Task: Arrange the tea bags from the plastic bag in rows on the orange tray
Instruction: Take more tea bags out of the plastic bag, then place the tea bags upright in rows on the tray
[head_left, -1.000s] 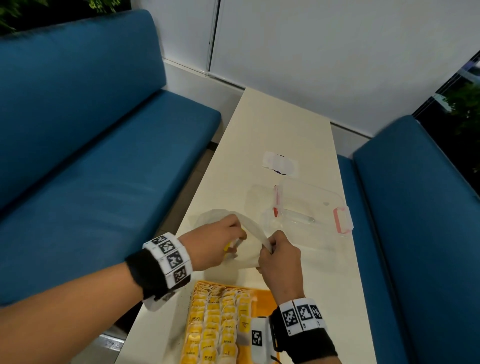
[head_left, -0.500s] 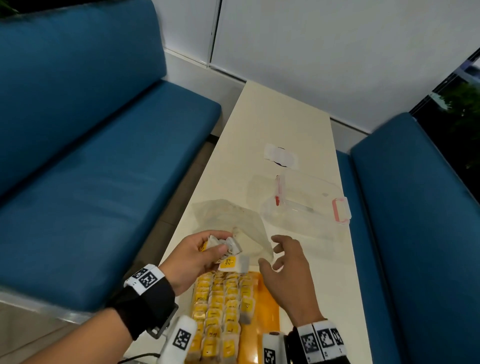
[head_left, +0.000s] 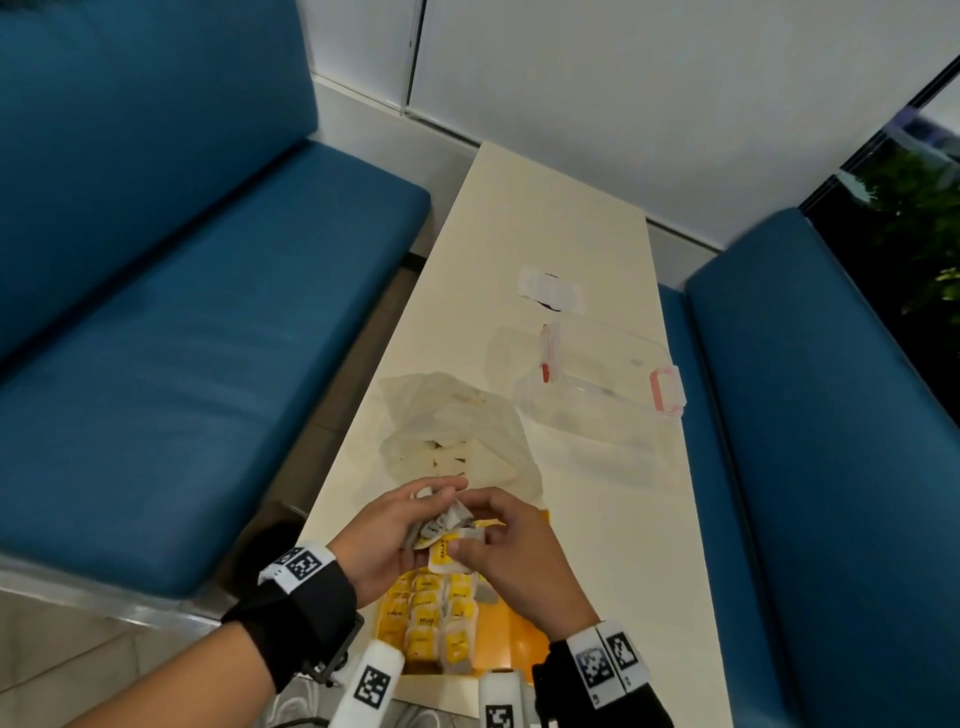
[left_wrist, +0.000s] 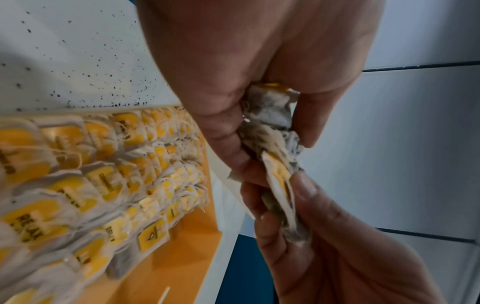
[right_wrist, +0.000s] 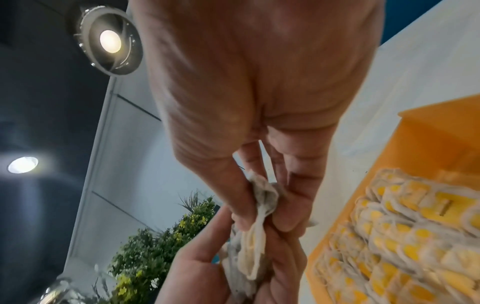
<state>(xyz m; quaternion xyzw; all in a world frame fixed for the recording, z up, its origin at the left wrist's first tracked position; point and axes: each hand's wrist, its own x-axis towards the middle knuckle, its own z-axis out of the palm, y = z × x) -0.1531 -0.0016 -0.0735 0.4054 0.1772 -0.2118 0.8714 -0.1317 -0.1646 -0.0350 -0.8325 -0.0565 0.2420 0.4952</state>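
1. Yellow-labelled tea bags (head_left: 427, 618) lie in close rows on the orange tray (head_left: 511, 644), which sits at the near end of the cream table (head_left: 561, 218); we see the tray's right side bare
2. We see the left hand (head_left: 387, 540) cupping a small bunch of tea bags (head_left: 441, 519) above the tray's far edge, fingers curled round them
3. Our right hand (head_left: 506, 551) pinches one tea bag (head_left: 445, 555) between thumb and fingertips; its yellow label faces up, its long axis running roughly toward and away from us
4. From the left wrist view, that bag (left_wrist: 279, 185) hangs edge-on between the two hands, its label end up toward the bunch
5. Rows on the tray run lengthwise along the table, each bag's long axis following the row
6. Just beyond the hands lies the crumpled plastic bag (head_left: 457, 431), its mouth toward us; whether anything remains inside we cannot tell
7. To its right a clear lidded box (head_left: 597, 384) with pink clasps rests on the table, blue benches (head_left: 182, 312) on either side
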